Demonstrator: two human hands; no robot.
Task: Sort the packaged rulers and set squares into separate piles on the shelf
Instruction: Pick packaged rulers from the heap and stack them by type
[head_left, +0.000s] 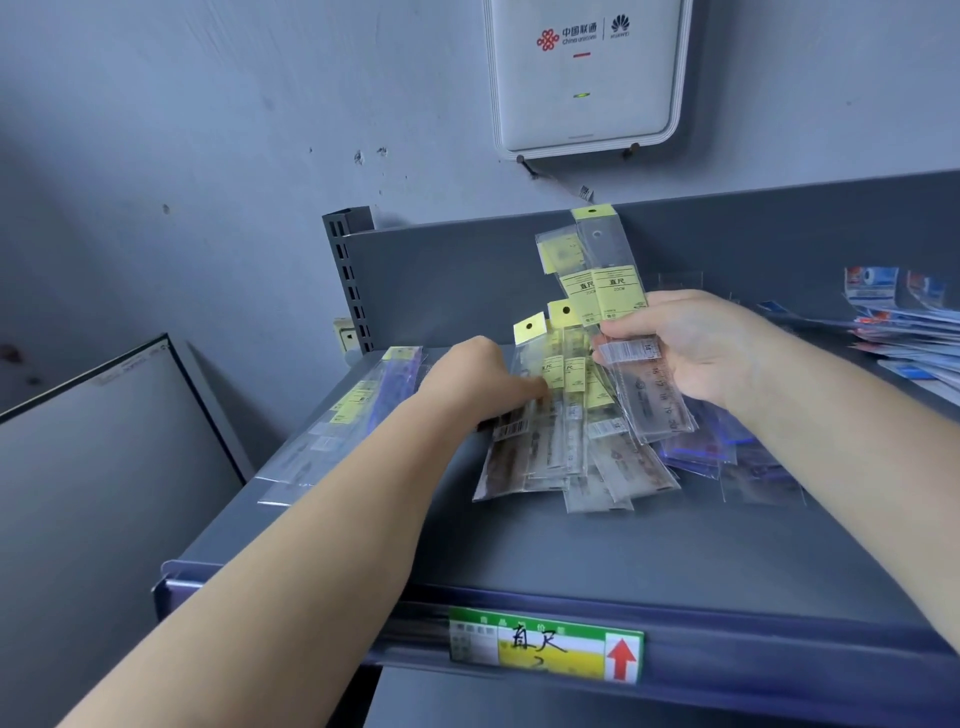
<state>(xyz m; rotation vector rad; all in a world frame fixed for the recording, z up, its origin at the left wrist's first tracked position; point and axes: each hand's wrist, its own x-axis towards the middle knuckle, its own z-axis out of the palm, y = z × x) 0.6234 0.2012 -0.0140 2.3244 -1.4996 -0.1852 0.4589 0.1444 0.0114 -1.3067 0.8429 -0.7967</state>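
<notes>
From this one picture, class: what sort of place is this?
Probably a stationery shop. A grey metal shelf carries a price label on its front edge, and packaged rulers with hang tabs lie piled on it.

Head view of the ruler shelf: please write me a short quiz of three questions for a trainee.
1. True or false: the right hand holds packaged rulers lifted above the shelf.
2. The left hand rests on: A) the fanned pile of rulers, B) the price label, C) the white wall box?
3. What colour is the arrow on the price label?

Key: 1 true; 2 A; 3 red.
</notes>
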